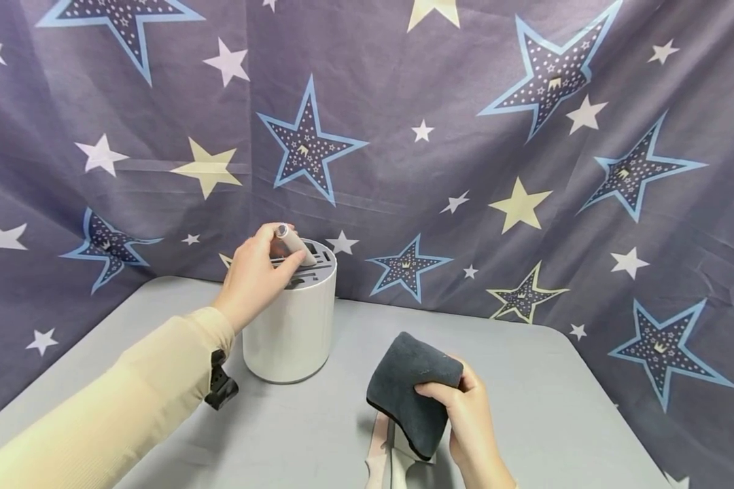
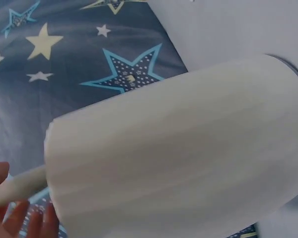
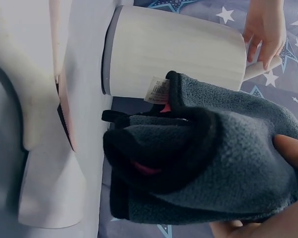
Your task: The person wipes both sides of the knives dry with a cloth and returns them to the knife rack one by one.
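A white, cylindrical knife block (image 1: 289, 333) with a grey slotted top stands left of centre on the table. From its top a white knife handle (image 1: 296, 246) sticks up at a slant; whatever lies below it is hidden inside. My left hand (image 1: 253, 272) grips this handle between thumb and fingers. In my right hand (image 1: 472, 414) is a folded dark grey cloth (image 1: 412, 387), pinched with the thumb on top. The right wrist view shows the cloth's black edging and a white label (image 3: 158, 90). Beneath the cloth lie white-handled knives (image 1: 377, 455), their far ends partly covered.
The grey table (image 1: 526, 394) carries all of this. Behind it and along both sides hangs a dark curtain (image 1: 391, 176) printed with stars. A black strap device (image 1: 221, 384) is on the left wrist, over the cream sleeve (image 1: 116, 394).
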`<state>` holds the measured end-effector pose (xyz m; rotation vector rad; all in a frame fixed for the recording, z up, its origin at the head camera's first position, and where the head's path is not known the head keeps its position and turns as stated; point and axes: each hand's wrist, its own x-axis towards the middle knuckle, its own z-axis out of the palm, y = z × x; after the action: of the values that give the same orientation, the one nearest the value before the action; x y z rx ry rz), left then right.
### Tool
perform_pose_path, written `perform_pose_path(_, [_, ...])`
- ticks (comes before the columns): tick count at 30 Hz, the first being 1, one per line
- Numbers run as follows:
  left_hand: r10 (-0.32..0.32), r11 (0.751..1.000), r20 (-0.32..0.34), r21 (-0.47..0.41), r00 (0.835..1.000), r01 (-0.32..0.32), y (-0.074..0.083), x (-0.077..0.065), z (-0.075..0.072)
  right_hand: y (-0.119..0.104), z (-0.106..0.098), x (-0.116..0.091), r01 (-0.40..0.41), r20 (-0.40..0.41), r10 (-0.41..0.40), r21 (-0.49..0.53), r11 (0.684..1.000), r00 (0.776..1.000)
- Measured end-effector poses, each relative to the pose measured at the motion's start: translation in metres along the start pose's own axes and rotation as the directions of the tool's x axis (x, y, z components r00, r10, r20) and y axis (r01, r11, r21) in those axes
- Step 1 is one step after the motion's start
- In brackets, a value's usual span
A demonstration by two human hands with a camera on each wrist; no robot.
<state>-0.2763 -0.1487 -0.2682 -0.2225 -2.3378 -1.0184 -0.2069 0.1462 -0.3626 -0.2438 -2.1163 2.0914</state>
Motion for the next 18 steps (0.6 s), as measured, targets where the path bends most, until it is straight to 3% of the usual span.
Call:
perform_pose_path(2, [0.049,0.999,-0.057,0.02,0.997,-0.048,0.003,-0.003,0.0,0.0,-0.001,0.0,0.002,-0.009,-0.002,0.005,1.0,1.0])
perform_pose_path(4, [0.131,0.991,-0.124,0.048,0.984,-0.126,0.006,-0.007,0.001,0.0,-0.001,0.001,0.006,-0.011,-0.006,0.007,1.0,1.0])
perform_pose_path(6, [0.219,0.975,-0.182,0.09,0.959,-0.205,0.01,-0.011,0.002,-0.001,-0.002,0.001,0.008,-0.015,-0.008,0.009,1.0,1.0])
perform_pose_path(9, [0.346,0.934,-0.237,0.185,0.908,-0.307,0.015,-0.019,0.007,-0.001,-0.003,0.001,0.007,-0.018,-0.007,0.017,1.0,1.0])
perform_pose_path(12, [0.458,0.877,-0.265,0.287,0.848,-0.384,0.018,-0.027,0.01,-0.002,-0.004,0.001,0.005,-0.019,-0.004,0.033,0.999,1.0])
perform_pose_path(14, [0.513,0.844,-0.262,0.328,0.817,-0.425,0.02,-0.031,0.012,-0.002,-0.006,0.001,0.0,-0.022,0.002,0.05,0.999,1.0])
perform_pose_path(16, [0.543,0.824,-0.243,0.34,0.804,-0.454,0.023,-0.036,0.014,-0.002,-0.008,0.001,0.004,-0.024,-0.003,0.059,0.998,1.0])
perform_pose_path(18, [0.555,0.815,-0.219,0.339,0.803,-0.47,0.025,-0.041,0.017,-0.002,-0.01,0.002,0.009,-0.031,-0.006,0.072,0.997,1.0])
